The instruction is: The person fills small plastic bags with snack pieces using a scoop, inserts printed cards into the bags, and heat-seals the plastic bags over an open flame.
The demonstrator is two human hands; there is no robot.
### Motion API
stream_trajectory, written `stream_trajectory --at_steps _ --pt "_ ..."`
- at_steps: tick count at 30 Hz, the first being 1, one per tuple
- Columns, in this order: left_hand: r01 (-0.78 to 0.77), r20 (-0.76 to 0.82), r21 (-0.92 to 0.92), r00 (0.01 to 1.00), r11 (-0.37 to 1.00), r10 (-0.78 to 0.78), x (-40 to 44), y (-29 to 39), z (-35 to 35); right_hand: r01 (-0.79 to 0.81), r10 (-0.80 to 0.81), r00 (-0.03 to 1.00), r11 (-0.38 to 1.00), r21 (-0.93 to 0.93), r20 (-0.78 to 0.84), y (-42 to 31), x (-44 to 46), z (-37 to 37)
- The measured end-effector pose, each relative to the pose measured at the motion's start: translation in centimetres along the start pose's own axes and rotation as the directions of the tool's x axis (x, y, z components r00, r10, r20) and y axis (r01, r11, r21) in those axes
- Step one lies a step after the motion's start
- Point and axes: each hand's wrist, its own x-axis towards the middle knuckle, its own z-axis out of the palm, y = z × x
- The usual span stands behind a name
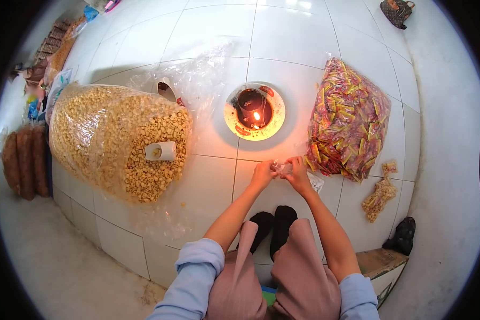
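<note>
My left hand [264, 173] and my right hand [297, 174] pinch a small clear plastic bag [285, 169] between them, above the tiled floor in front of my feet. Just beyond them a plate [230, 118] holds a dark round container with a burning flame [257, 116]. To the left, a big open clear sack of ring-shaped puffed snacks [156, 181] lies on its side, a white scoop [166, 151] resting on the snacks. On the right stands a large bag of small red and yellow sachets [349, 122]. A white packet [316, 183] lies beside my right hand.
Small filled snack packs [380, 199] lie at the right, near a black plastic bag [402, 236] on a low ledge. A white cup-like container [166, 89] sits behind the snack sack. Long brown bundles [25, 162] lean at the far left. A brown patterned bag [396, 13] is by the wall.
</note>
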Motion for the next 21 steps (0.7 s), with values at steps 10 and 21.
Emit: stream_trajectory --at_steps 10,21 --pt "-0.033 -0.096 0.056 0.995 0.998 0.038 -1.2 1.1 0.4 0.077 -0.077 0.997 0.989 0.125 -0.004 -0.3 0.8 0.2" --pt "-0.016 -0.268 0.451 0.951 0.893 0.152 -1.0 1.8 1.4 0.13 -0.129 0.992 0.985 0.115 -0.018 0.3 0.9 0.5"
